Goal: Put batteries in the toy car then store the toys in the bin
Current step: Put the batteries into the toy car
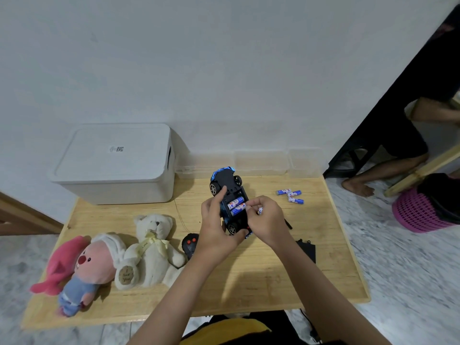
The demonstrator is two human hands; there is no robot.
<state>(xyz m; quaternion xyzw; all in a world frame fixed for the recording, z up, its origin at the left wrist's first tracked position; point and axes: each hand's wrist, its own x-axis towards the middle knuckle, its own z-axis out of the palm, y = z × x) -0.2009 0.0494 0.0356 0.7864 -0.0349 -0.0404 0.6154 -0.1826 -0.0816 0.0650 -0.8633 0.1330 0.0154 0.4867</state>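
Left hand (214, 220) wraps the upturned toy car (230, 202) above the worktop (249, 275), two batteries (236, 206) seated. Right hand (267, 220), just right of the car, pinches another battery (260, 210). Best bet: match polarity, spring end first, press flat. Lidded bin (117, 165) waits back-left.

The ribbon (149, 243) on the white teddy bear (151, 252) at seven o'clock reads "Love"; the bin lid's label (116, 149) at ten o'clock is too small to read.
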